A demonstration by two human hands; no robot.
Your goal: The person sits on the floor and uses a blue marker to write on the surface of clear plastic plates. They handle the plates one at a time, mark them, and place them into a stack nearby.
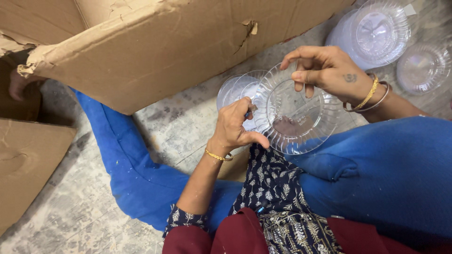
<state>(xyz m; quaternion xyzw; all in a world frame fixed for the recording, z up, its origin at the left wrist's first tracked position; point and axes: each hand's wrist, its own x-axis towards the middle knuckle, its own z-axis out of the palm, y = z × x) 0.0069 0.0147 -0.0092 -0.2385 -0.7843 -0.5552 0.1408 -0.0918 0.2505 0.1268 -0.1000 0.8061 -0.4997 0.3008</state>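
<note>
Head view: both hands grip a clear ribbed plate (294, 117) over the lap; left hand (235, 127) pinches its near rim, right hand (325, 70) its far rim. Cardboard box (155, 47) beside.

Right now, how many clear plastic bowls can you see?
About 5, possibly more nested: one big bowl in both hands, one or two smaller bowls behind it, a stack top right, one bowl beside it.

A torn cardboard box (155, 47) stands on the concrete floor (70, 216) above blue trouser legs (132, 164).
</note>
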